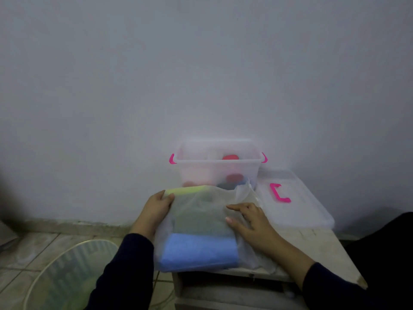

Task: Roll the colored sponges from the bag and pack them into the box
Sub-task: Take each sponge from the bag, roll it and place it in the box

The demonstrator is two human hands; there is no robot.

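Observation:
A translucent white bag point(201, 211) lies on a small table point(321, 249) in front of me. Through it show a blue sponge point(199, 251) at the near end and a green one point(201, 220) above it. A yellow-green sponge point(185, 190) sticks out of the bag's far left corner. My left hand point(156, 206) grips that corner, thumb on the yellow-green sponge. My right hand point(250, 222) rests on top of the bag with fingers spread. Behind the bag stands a clear box point(218, 163) with pink latches, holding rolled sponges, some red point(230, 157).
The box's clear lid point(297, 204) with a pink handle point(279, 193) lies flat on the table to the right of the box. A wall rises close behind. A round fan guard point(67, 274) sits on the tiled floor at lower left.

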